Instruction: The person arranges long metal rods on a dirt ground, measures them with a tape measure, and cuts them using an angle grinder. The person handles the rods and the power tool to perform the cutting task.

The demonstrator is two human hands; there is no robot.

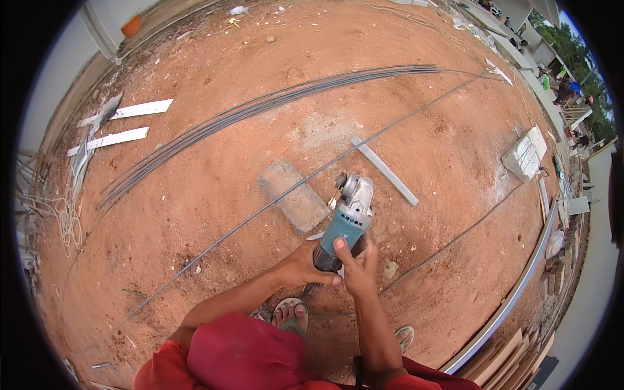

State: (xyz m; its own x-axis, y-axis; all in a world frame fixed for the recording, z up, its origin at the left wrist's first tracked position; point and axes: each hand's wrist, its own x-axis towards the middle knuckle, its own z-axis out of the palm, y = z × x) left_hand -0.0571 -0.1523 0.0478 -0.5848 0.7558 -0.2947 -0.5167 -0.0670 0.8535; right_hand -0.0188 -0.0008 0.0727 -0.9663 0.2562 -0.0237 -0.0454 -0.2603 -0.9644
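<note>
Both hands hold a teal angle grinder (344,227) with a silver gear head pointing away from me. My left hand (305,265) wraps round the dark rear end of its body. My right hand (359,268) grips the teal housing from the right, thumb lying on top. Beyond the grinder, a long thin steel rod (260,211) runs diagonally over a flat concrete block (294,195). The rod also crosses the upper end of a grey metal bar (385,171) on the ground. The underside of the grinder and some fingers are hidden.
A bundle of steel rods (260,101) lies farther off on the reddish dirt. White strips (123,135) and tangled string (62,214) are at left. A cable (455,240) trails right toward a pale block (525,155). A long metal channel (507,305) and planks (510,364) lie lower right.
</note>
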